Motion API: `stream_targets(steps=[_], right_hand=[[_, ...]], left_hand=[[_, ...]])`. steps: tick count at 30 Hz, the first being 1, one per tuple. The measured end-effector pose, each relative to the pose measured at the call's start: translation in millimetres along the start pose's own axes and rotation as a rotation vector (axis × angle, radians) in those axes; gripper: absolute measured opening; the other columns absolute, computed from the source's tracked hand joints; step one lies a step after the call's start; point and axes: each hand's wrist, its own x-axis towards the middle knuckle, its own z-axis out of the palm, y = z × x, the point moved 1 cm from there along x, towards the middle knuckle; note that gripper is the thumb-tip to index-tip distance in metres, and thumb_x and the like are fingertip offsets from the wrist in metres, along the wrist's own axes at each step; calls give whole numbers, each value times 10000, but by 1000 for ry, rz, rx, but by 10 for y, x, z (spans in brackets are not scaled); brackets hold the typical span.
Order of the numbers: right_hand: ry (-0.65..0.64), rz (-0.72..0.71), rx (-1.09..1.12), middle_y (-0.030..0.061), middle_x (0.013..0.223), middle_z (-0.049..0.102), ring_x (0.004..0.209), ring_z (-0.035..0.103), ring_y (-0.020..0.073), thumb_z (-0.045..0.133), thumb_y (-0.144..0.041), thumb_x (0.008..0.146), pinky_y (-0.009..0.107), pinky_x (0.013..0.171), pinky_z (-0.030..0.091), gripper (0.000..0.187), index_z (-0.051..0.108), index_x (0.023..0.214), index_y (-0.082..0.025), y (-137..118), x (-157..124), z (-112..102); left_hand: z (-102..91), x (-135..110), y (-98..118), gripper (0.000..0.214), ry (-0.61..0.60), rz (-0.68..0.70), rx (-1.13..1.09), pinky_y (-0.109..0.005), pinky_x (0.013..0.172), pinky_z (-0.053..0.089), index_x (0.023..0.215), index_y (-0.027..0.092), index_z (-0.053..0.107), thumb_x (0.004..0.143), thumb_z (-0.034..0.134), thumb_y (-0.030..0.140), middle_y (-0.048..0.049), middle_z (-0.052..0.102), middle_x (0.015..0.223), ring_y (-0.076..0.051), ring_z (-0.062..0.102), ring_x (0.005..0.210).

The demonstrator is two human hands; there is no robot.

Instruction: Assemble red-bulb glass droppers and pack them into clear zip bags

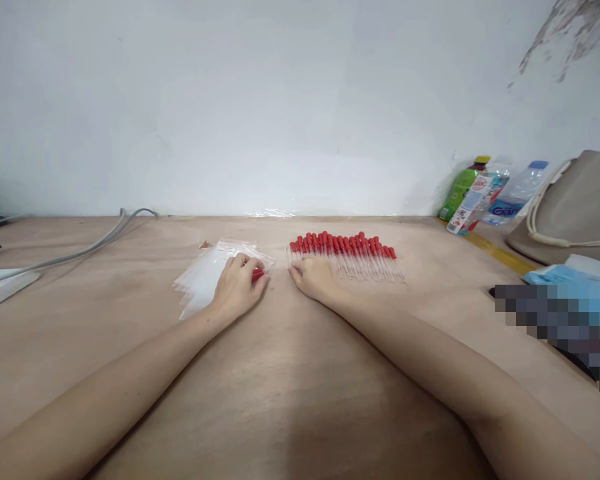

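Observation:
My left hand (240, 283) rests over a fanned stack of clear zip bags (200, 280), its fingers curled round a red dropper bulb (257, 274). The rest of that dropper is hidden by the hand. A row of clear thin droppers with red bulbs (350, 245) lies on the table, bulbs pointing to the wall. At the left end of this row is my right hand (316, 275), fingers bent together near the clear stems. Whatever its fingertips pinch is too small to make out.
Grey cables (100, 239) run across the table at left, near a white flat item (10, 287). At the right stand a green bottle (463, 190), a clear bottle (517, 193) and a beige bag (570, 207). A blue mask (575, 277) lies in front of them.

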Motion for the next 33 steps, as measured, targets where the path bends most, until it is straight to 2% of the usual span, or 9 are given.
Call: stream_targets(steps=[5,13,16,19,22,25,28,31,33], right_hand=[[10,-27,20,36,729,601,662,518,136,378,-352,858,256,542,260,346,659,726,-200,40,-143,-5],[55,-177,167,13,654,569,603,493,112,420,-290,845,230,550,301,260,672,845,-227,294,-824,-204],[105,-177,239,18,677,572,606,496,113,451,-221,813,229,557,332,234,668,899,-219,446,-976,-288],[202,-101,281,40,701,569,656,503,135,475,-211,794,250,597,375,209,664,878,-179,532,-981,-336],[193,-151,309,64,800,569,771,504,171,536,-308,778,301,687,405,240,648,946,-178,510,-909,-337],[117,-244,311,69,896,558,856,488,190,578,-391,755,354,777,392,323,635,1018,-213,447,-844,-305],[95,-280,325,49,881,558,861,479,173,565,-341,781,344,792,384,197,675,906,-236,414,-815,-275],[104,-317,360,37,843,566,836,476,156,548,-254,797,317,772,390,129,672,801,-220,411,-814,-270],[131,-305,372,41,832,572,822,480,158,539,-223,795,315,759,391,109,644,777,-197,418,-820,-280]], left_hand=[[55,10,-78,117,-39,-3,-33,-314,746,430,822,166,582,768,514,245,-57,523,829,-204,516,808],[47,66,-152,129,-81,-63,-34,-313,715,448,797,151,615,757,532,242,-69,546,849,-192,544,754],[42,81,-173,134,-83,-58,-1,-323,712,445,758,155,606,767,519,256,-69,551,827,-200,541,752],[20,87,-148,146,-43,16,74,-347,729,431,757,154,584,791,485,256,-80,556,816,-228,524,793],[-22,67,-42,149,10,101,90,-363,750,414,777,150,553,816,450,250,-88,563,819,-243,505,835],[-47,4,139,144,-23,148,-50,-337,728,420,812,156,524,843,423,254,-67,574,817,-214,513,811],[-27,-81,325,139,-121,161,-244,-294,693,435,893,167,516,859,420,261,-39,584,843,-174,534,785],[10,-138,436,193,-131,176,-348,-300,740,435,1009,167,519,852,444,251,-50,579,922,-171,536,844],[28,-148,462,204,-144,177,-383,-309,762,432,1009,175,555,845,459,247,-53,570,910,-176,531,853]])
